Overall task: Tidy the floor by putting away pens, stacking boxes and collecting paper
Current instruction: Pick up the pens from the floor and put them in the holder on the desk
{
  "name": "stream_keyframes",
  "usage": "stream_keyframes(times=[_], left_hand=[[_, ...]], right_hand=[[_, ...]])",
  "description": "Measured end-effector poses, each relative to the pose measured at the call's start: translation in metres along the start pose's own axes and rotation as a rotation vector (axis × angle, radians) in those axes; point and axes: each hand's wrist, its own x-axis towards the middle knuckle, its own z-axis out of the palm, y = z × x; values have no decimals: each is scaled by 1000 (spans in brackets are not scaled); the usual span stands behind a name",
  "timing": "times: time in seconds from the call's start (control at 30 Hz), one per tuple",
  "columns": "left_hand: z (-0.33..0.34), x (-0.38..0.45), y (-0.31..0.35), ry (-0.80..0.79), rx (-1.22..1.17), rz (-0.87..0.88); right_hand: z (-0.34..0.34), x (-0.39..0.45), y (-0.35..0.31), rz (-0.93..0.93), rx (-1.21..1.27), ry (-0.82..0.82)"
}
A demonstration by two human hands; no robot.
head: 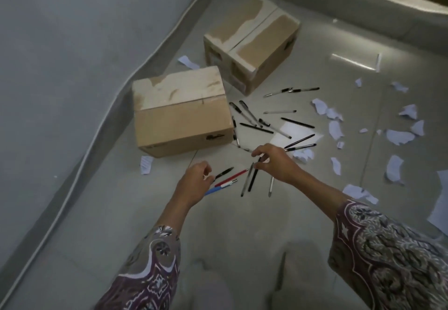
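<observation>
Just below the right hand (275,162), three pens hang toward the tiled floor (242,225): its curled fingers pinch a black pen (253,178) and a clear pen (246,183) by their upper ends, with a third clear one (270,186) showing beneath the wrist. Across from that grip, the left hand (195,183) closes its fingers on a fanned bunch: a black-tipped pen (224,172), a red pen (232,177) and a blue pen (213,190) stick out from it toward the right hand (the exact count inside the fist cannot be told). Beyond the right hand's knuckles, more loose pens (257,120) lie scattered on the floor, some across a white sheet (291,132). Farther out from the left hand's grip sits a closed cardboard box (181,115), and behind that a second box (252,43), the two standing apart, near the wall (72,31). To the outer side of the right hand, torn paper scraps (400,136) are strewn widely. Patterned sleeves (388,249) cover both forearms.
</observation>
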Motion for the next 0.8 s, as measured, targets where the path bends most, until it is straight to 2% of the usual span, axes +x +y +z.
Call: stream_keyframes(times=[0.33, 0.57, 0.73, 0.8], left_hand=[[98, 104, -89, 73, 258, 88], [155, 156, -104, 56, 380, 118], [157, 170, -100, 98, 382, 144], [153, 169, -93, 89, 312, 154]], right_hand=[[72, 99, 79, -242, -151, -60], [94, 115, 112, -350, -200, -96], [89, 102, 129, -374, -249, -103], [83, 94, 135, -364, -270, -105]])
